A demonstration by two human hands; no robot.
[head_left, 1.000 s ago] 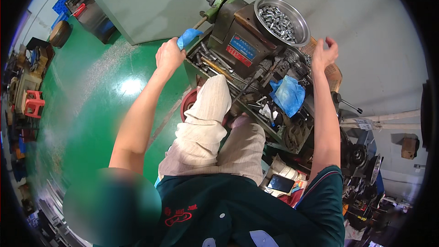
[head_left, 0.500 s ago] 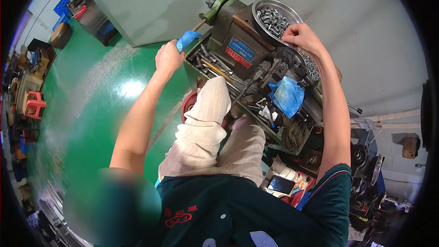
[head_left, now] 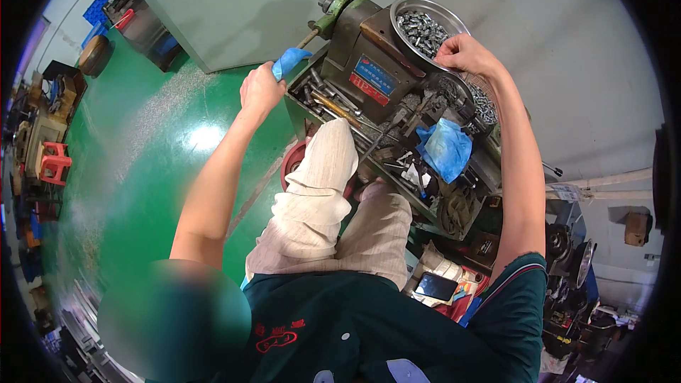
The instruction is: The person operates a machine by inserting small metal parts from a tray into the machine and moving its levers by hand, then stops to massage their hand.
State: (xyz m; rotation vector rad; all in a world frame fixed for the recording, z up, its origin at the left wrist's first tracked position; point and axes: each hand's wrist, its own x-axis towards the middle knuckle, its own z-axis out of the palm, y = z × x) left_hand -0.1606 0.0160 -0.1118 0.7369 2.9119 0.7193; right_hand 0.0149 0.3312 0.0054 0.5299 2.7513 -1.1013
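My left hand (head_left: 261,88) is closed round the end of a machine lever (head_left: 305,40) whose grip is wrapped in blue cloth (head_left: 289,62). The lever runs up to a green hub on a small bench machine (head_left: 345,53). Over the near right rim of a round metal bowl (head_left: 461,21), my right hand (head_left: 464,55) has its fingers bent and pressed together. Small shiny metal parts (head_left: 420,32) fill much of the bowl. Whatever those fingertips pinch, if anything, is hidden. More such parts (head_left: 484,105) lie below that hand, beside the machine's dark chuck area (head_left: 450,96).
A tray of metal rods and tools (head_left: 330,103) lies along the machine's near side. A crumpled blue cloth (head_left: 447,149) rests on the machine. A phone (head_left: 435,286) lies near my right side. The grey door (head_left: 241,7) stands beyond my left hand; a red stool (head_left: 54,162) is far left.
My right hand has shifted very slightly left at the bowl's rim. The left hand stays on the wrapped lever with almost no movement.
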